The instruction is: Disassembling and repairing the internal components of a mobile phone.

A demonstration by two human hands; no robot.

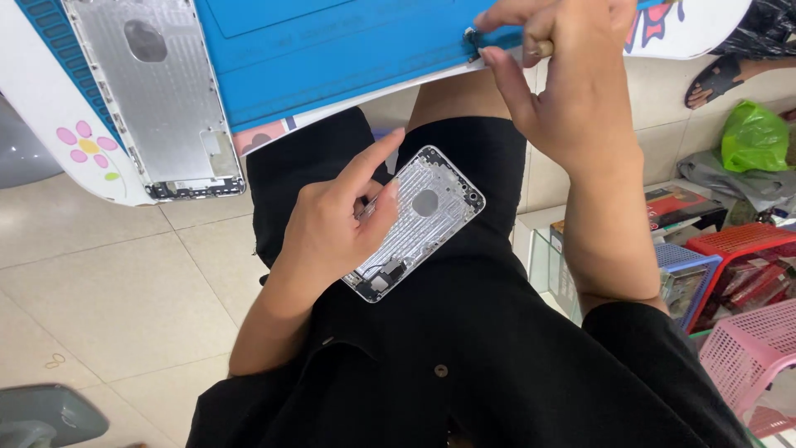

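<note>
My left hand (336,217) holds a small silver phone rear housing (425,217) on my lap, inner side up, with the index finger stretched out over its edge. My right hand (557,79) reaches up to the near edge of the blue work mat (332,58) and pinches a tiny dark part (472,41) there; a slim wooden-coloured tool handle (543,50) pokes out between its fingers. A second, larger silver phone housing (166,99) lies open on the white table at the left.
The white table (50,141) has flower stickers and a rounded edge. Pink, red and blue plastic baskets (746,332) stand at the right on the floor, beside a green bag (753,137). Another person's sandalled foot (717,76) is at upper right. A grey object (41,415) sits at lower left.
</note>
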